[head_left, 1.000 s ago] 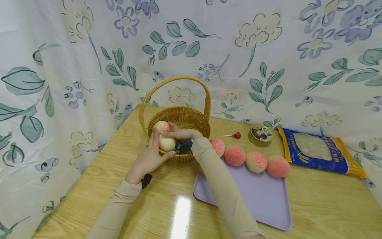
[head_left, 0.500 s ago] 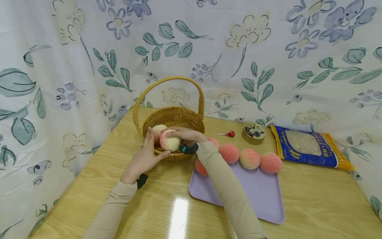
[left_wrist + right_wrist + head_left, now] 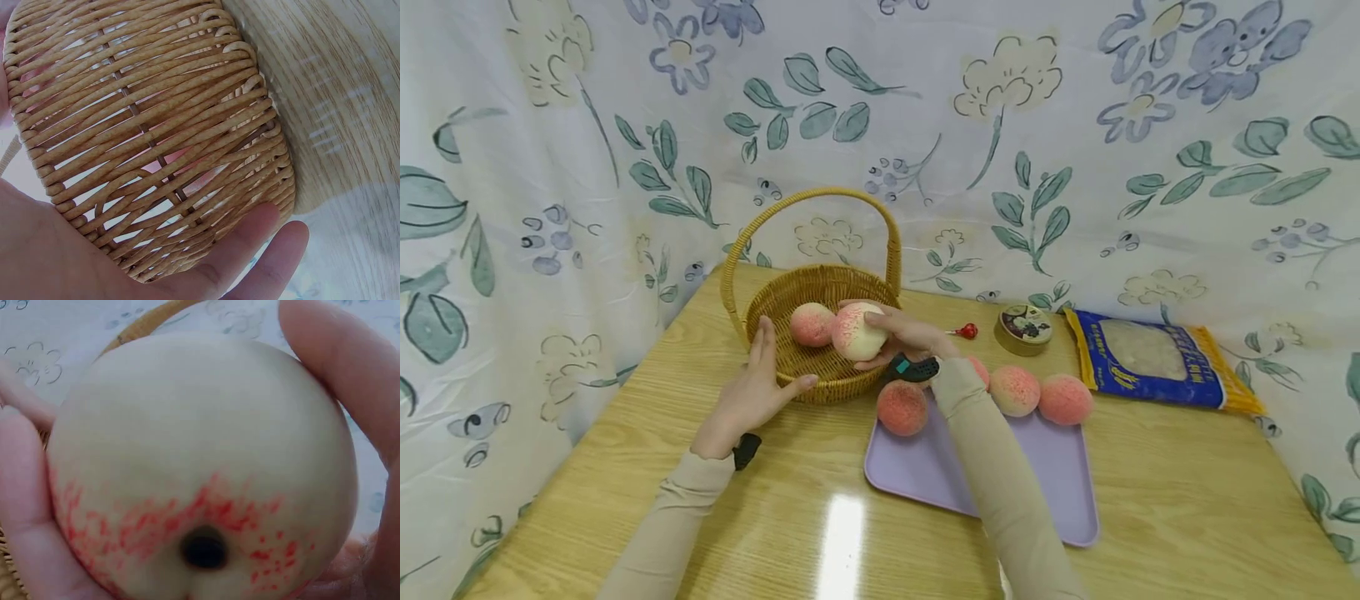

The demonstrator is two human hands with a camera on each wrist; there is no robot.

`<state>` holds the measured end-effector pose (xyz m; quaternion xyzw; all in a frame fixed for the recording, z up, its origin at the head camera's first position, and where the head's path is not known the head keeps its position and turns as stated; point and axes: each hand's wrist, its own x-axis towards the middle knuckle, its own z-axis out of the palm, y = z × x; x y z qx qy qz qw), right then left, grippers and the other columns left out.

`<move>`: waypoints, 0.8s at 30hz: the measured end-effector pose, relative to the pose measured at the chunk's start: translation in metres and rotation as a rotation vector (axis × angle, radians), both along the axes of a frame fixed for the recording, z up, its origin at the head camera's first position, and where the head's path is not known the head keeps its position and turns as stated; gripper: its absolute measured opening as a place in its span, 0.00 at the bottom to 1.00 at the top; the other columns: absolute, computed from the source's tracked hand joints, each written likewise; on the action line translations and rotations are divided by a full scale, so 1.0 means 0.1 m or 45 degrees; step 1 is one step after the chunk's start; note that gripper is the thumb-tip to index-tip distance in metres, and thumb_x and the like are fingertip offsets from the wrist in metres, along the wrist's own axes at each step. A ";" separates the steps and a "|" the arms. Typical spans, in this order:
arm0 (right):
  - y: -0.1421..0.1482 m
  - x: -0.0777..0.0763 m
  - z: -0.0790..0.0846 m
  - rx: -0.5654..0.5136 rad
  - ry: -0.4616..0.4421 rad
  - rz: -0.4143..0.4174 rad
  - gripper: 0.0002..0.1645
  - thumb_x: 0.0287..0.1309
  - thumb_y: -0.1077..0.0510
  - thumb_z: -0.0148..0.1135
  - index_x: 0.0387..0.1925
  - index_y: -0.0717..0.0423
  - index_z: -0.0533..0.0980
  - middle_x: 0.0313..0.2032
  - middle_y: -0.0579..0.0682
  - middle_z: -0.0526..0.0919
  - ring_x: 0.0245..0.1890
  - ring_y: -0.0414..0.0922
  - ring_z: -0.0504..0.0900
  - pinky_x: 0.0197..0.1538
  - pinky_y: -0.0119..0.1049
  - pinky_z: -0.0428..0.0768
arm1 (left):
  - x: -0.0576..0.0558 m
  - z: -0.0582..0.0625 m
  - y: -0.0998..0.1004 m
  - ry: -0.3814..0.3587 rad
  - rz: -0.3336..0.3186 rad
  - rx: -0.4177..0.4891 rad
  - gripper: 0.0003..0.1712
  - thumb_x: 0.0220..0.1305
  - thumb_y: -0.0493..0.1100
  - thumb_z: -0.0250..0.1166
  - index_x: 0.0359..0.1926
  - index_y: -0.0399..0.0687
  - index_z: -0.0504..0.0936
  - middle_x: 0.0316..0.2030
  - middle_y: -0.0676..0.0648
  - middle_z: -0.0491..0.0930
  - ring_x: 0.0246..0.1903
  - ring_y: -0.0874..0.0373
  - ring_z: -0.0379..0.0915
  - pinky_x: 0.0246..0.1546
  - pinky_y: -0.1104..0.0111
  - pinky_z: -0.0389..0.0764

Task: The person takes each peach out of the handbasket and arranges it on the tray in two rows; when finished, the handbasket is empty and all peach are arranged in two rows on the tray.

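My right hand (image 3: 904, 332) grips a pale peach (image 3: 859, 332) with red speckles over the right part of the wicker basket (image 3: 842, 390). In the right wrist view, thumb and fingers curl round this peach (image 3: 206, 431), and a dark hole shows at one end of it. Another pink peach (image 3: 812, 324) lies inside the basket, right beside the held one. My left hand (image 3: 747, 402) rests against the basket's left front, its fingers extended along the outside and the thumb near the front rim. Close up, those fingers (image 3: 250, 250) lie along the woven wall (image 3: 150, 125).
A lilac tray (image 3: 917, 471) sits right of the basket, with several peaches along its far and left edges, one peach (image 3: 902, 408) nearest. Behind are a lollipop (image 3: 966, 332), a round tin (image 3: 1024, 330) and a blue-yellow packet (image 3: 1150, 358). The basket's tall handle (image 3: 820, 192) arches overhead.
The right hand has drawn its peach rightward and away from the other peach, which now shows whole in the basket. The left hand stays at the basket. The head view has swung slightly right.
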<state>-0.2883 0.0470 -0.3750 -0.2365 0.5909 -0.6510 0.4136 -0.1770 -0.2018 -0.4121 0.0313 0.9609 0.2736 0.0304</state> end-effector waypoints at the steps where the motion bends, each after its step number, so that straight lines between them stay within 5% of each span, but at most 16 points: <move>1: 0.05 0.01 0.00 -0.001 0.024 -0.005 0.47 0.63 0.34 0.54 0.75 0.49 0.51 0.60 0.60 0.67 0.45 0.52 0.82 0.49 0.50 0.83 | 0.00 0.00 0.00 0.002 -0.003 0.000 0.66 0.61 0.76 0.50 0.71 0.50 0.13 0.75 0.38 0.21 0.61 0.21 0.58 0.35 0.49 0.80; 4: 0.19 0.06 -0.02 -0.043 0.000 -0.077 0.52 0.55 0.27 0.58 0.73 0.43 0.55 0.61 0.59 0.66 0.49 0.54 0.81 0.51 0.54 0.81 | 0.00 0.01 0.01 0.001 -0.007 0.001 0.66 0.61 0.76 0.50 0.71 0.49 0.14 0.75 0.38 0.21 0.62 0.21 0.58 0.40 0.46 0.79; 8: 0.40 0.11 -0.11 -0.180 -0.025 -0.140 0.41 0.59 0.33 0.59 0.70 0.39 0.59 0.60 0.55 0.68 0.52 0.54 0.79 0.58 0.60 0.74 | 0.00 0.01 0.01 0.007 -0.010 -0.007 0.66 0.61 0.76 0.49 0.71 0.47 0.14 0.75 0.37 0.21 0.63 0.21 0.57 0.46 0.41 0.76; 13: 0.69 0.12 -0.29 -0.346 0.119 -0.257 0.30 0.62 0.42 0.62 0.63 0.37 0.64 0.57 0.43 0.72 0.53 0.41 0.78 0.53 0.40 0.80 | -0.02 0.03 0.02 -0.001 -0.016 -0.013 0.66 0.61 0.76 0.50 0.71 0.48 0.13 0.75 0.38 0.19 0.62 0.20 0.57 0.37 0.46 0.80; 18: 0.83 0.22 -0.39 -0.589 0.031 -0.378 0.25 0.57 0.52 0.69 0.53 0.44 0.68 0.56 0.43 0.77 0.53 0.39 0.78 0.50 0.34 0.80 | -0.03 0.04 0.01 -0.012 -0.011 -0.019 0.66 0.62 0.74 0.51 0.71 0.48 0.14 0.75 0.38 0.19 0.62 0.21 0.58 0.24 0.59 0.78; 24: 0.90 0.29 -0.44 -0.667 0.020 -0.495 0.19 0.59 0.53 0.67 0.48 0.44 0.69 0.54 0.43 0.78 0.52 0.39 0.80 0.47 0.34 0.82 | -0.02 0.05 0.02 0.005 -0.027 -0.040 0.65 0.62 0.75 0.49 0.71 0.45 0.15 0.75 0.35 0.21 0.61 0.19 0.57 0.40 0.44 0.79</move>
